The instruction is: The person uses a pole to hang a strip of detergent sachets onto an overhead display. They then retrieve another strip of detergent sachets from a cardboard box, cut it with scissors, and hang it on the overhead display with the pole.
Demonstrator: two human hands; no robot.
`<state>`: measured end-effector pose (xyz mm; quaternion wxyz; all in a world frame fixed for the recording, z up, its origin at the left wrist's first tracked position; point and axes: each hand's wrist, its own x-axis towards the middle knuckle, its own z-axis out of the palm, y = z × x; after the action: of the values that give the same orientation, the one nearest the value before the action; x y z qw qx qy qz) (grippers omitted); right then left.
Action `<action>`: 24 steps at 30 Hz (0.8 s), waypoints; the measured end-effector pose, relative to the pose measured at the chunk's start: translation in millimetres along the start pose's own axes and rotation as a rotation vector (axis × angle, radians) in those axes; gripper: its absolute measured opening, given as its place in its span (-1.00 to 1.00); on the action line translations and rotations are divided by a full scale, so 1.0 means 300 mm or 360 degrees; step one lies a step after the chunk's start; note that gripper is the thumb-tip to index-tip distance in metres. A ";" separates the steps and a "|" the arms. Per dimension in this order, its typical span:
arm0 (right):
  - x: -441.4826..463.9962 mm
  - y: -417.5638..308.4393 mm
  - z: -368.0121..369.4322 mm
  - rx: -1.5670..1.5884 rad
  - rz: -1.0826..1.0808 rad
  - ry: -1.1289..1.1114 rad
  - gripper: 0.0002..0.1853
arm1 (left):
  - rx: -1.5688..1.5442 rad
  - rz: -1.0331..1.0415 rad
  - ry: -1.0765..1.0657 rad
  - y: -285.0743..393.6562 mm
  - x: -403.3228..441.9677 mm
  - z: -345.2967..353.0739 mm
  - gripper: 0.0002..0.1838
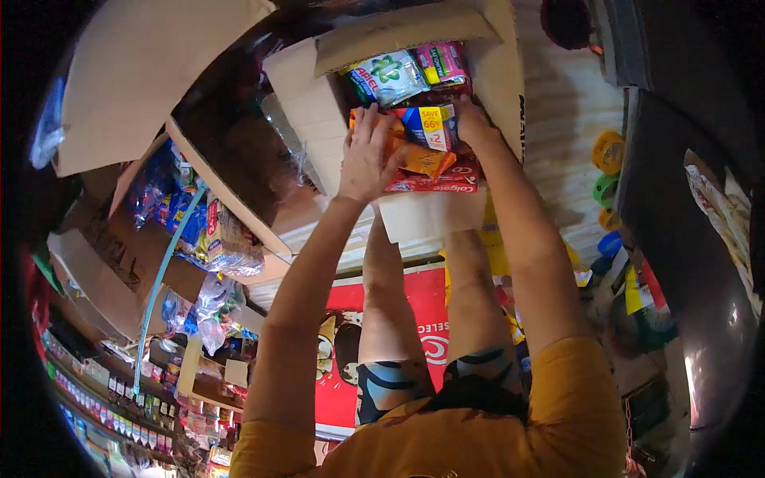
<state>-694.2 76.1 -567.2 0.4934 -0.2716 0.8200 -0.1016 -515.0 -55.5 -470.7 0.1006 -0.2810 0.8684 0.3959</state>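
Observation:
An open cardboard box [307,119] holds packed goods. My left hand [368,155] lies with its fingers apart on an orange packet [426,161] inside it. My right hand [476,126] reaches down the box's right side, its fingertips hidden beside a blue box with a yellow "SAVE 66%" label [431,127]. Red Colgate packs [446,182] lie at the near end. A green and white Ariel packet [388,78] and a pink packet [441,64] fill the far end.
Another open carton [231,195] stands at the left, beside a box of wrapped goods [227,239]. A red panel [374,299] is below my legs. Shelves of small products [119,414] line the lower left. Tape rolls [607,153] hang at the right.

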 end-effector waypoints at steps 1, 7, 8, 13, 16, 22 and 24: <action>0.011 -0.004 -0.005 0.0068 0.0069 -0.0072 -0.67 | -0.0018 -0.0029 0.0041 0.008 -0.020 -0.012 -0.39; 0.014 0.046 -0.002 -0.1009 -0.0795 0.0339 -0.63 | 0.0016 -0.0206 -0.0056 0.009 -0.141 -0.033 -0.29; 0.017 0.062 0.006 -0.0906 -0.0666 0.0123 -0.61 | 0.0040 -0.0224 -0.0084 0.008 -0.156 -0.041 -0.26; -0.040 0.034 0.007 -0.0602 -0.0326 -0.0138 -0.72 | 0.0014 -0.0208 -0.0118 -0.071 -0.178 0.004 -0.14; -0.056 -0.069 -0.081 -0.0606 -0.0108 -0.0209 -0.67 | 0.0071 -0.0148 -0.0043 -0.099 -0.169 0.021 -0.16; -0.160 -0.295 -0.372 -0.0462 -0.0142 0.0309 -0.59 | 0.0071 -0.0167 -0.0145 -0.107 -0.155 -0.019 -0.20; -0.213 -0.367 -0.483 -0.0354 -0.0200 0.0340 -0.59 | 0.0048 -0.0185 -0.0105 -0.092 -0.154 -0.038 -0.21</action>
<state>-758.1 4.7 -399.8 0.3629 -0.3628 0.8555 -0.0693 -460.7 -59.7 -462.2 0.1561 -0.3162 0.8527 0.3854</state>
